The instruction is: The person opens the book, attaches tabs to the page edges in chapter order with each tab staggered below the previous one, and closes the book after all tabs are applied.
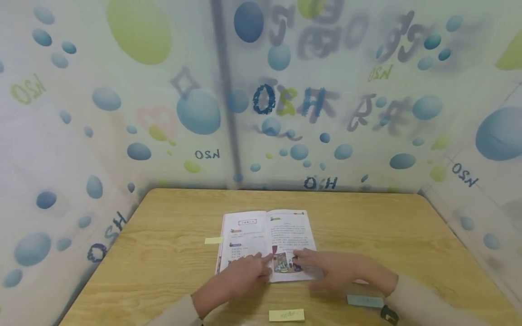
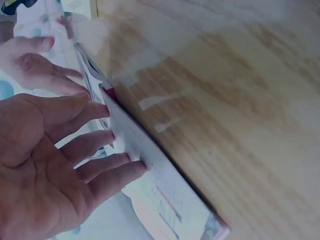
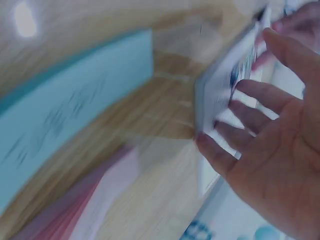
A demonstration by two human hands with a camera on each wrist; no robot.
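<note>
An open book (image 1: 288, 233) with printed text and a coloured picture lies flat on the wooden table. My left hand (image 1: 244, 274) rests on its left page near the spine, and in the left wrist view the fingertips (image 2: 135, 167) touch the paper with fingers spread. On the right page, beside the picture, lies my right hand (image 1: 338, 269), its fingers extended; in the right wrist view the fingers (image 3: 220, 152) reach over the page's edge. A yellow sticky tab (image 1: 214, 240) sticks out from the book's left side.
A yellow sticky note (image 1: 286, 315) with handwriting lies at the table's near side. A light blue note pad (image 1: 365, 301) sits under my right forearm, with a pink pad (image 3: 95, 200) near it. Bubble-patterned curtains (image 1: 285, 149) surround the table (image 1: 171, 235).
</note>
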